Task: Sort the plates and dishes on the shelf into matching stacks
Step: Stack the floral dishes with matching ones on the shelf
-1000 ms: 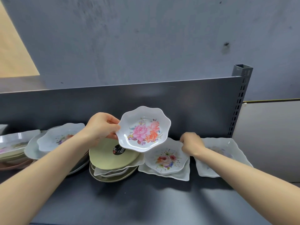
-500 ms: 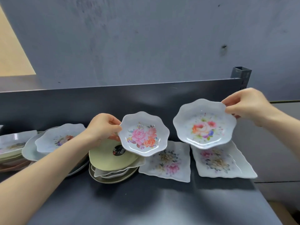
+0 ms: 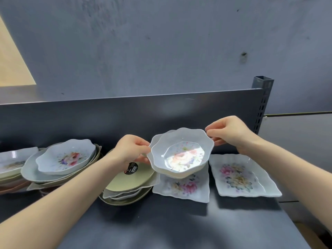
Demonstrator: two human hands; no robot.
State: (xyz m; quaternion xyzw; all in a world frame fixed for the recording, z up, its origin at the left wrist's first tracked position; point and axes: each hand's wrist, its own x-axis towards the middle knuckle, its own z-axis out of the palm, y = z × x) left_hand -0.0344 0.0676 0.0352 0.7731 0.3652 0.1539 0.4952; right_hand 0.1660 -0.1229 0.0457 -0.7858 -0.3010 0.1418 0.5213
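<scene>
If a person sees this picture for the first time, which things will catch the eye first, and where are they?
First come the two hands, left hand and right hand, holding two nested scalloped floral bowls in mid-air at the centre, above the dark shelf. Below to the right lie two rectangular floral plates side by side. At the far left leans an untidy pile of mixed dishes, and next to it a stack topped by a green plate.

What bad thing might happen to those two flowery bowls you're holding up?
1. The bowls hang in the air, nested, pinched only at the rims by the left hand and right hand. A slipping grip might drop them onto the square plate below.
2. The left wrist sits just above the green plate on a mixed, uneven pile. A nudge might topple it.
</scene>
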